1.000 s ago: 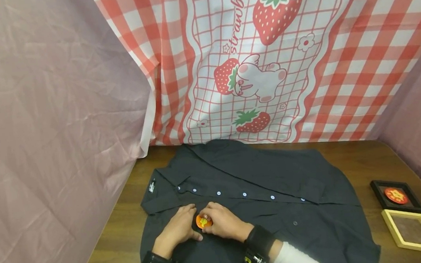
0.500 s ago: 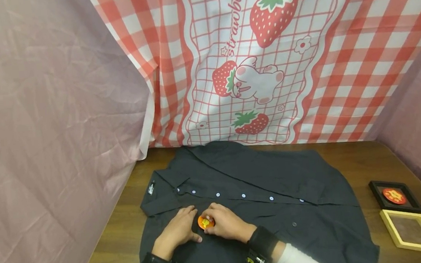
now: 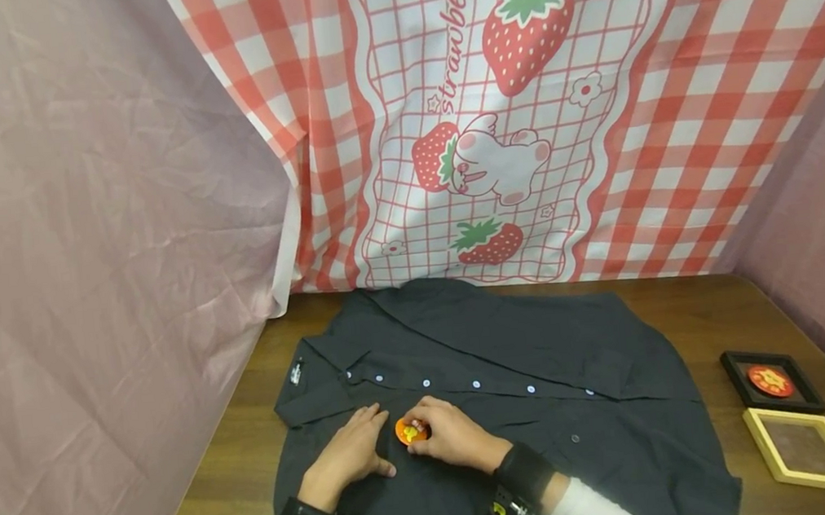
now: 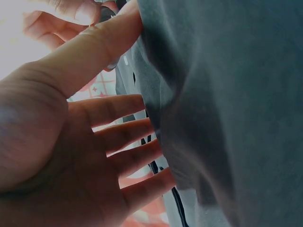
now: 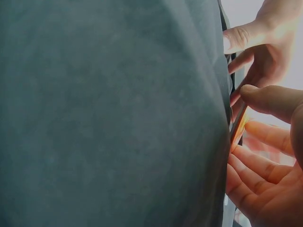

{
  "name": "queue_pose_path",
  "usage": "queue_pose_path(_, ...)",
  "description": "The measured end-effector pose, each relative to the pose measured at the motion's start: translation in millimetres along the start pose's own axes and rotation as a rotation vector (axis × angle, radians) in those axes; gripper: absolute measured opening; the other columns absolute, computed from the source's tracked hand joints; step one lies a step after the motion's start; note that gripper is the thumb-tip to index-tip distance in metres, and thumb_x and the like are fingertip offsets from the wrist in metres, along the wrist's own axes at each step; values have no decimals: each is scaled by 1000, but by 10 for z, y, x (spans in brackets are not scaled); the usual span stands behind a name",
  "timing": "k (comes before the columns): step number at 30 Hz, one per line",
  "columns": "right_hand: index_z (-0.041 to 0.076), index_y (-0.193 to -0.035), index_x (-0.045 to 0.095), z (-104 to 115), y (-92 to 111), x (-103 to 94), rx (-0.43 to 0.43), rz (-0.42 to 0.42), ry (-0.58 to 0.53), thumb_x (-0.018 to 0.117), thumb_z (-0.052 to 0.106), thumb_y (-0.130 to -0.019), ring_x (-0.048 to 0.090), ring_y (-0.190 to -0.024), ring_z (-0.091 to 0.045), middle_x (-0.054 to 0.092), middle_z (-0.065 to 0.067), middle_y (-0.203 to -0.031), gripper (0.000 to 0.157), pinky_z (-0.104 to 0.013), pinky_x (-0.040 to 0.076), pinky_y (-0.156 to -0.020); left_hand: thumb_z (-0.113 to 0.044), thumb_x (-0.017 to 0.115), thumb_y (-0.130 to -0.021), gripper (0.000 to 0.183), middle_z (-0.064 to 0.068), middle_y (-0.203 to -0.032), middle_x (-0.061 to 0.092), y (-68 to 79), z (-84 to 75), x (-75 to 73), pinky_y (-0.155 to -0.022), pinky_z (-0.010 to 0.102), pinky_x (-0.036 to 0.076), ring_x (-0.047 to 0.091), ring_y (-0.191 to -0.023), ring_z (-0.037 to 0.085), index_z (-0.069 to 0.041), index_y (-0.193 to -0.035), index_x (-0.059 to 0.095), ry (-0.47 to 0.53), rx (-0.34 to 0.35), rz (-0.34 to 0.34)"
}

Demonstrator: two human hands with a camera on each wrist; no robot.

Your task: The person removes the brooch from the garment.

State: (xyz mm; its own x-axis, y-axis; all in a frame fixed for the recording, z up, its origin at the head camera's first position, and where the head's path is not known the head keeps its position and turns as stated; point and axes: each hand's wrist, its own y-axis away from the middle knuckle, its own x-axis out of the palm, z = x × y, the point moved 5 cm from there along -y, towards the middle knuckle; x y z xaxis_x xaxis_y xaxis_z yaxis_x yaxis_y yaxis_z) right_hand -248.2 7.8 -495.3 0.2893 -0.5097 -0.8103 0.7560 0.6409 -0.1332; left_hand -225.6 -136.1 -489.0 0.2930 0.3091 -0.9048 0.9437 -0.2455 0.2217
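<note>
Badge (image 3: pixel 407 430), round with no long axis, is pinched at nine o'clock of the right hand (image 3: pixel 458 438) over the dark shirt (image 3: pixel 538 345), while the left hand (image 3: pixel 348 451), fingers extended, lies apart, farther toward nine.

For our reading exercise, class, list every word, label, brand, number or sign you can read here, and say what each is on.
"strawberr": on the checked hanging cloth, running upward, cut off at the picture's top edge.
White marking inside the collar of the dark shirt: too small to read.
Pale marks on the right wrist's black band: too small to read.
Orange badge in the right hand: no readable text.
</note>
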Motion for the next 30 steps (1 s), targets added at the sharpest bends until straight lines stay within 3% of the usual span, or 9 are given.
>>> queue_pose_path(9,8,-108,71,-28,36,-69,9,-13,-37,81,19,-78,58,-85,-9,63,-2,-99,34,-22,50,-74,-25,89,-67,81,24,-146,46,-10,0,7,-112,54,36,41,-137,42,3,-133,54,3,8,-6)
queue_pose_path(19,7,-105,72,-31,29,-130,-5,-44,-32,82,18,-77,54,-77,-6,62,1,-91,32,-18,46,-67,-30,83,-76,70,23,-142,50,3,11,-62,-110,54,38,46,-133,39,2,-132,56,13,-18,2)
queue_pose_path(30,7,-106,72,-37,42,-161,-2,-43,-61,82,19,-78,53,-76,-6,61,1,-91,32,-19,46,-66,-32,79,-80,63,20,-141,52,-10,24,-35,-109,55,39,46,-132,38,0,-130,58,6,-38,-5)
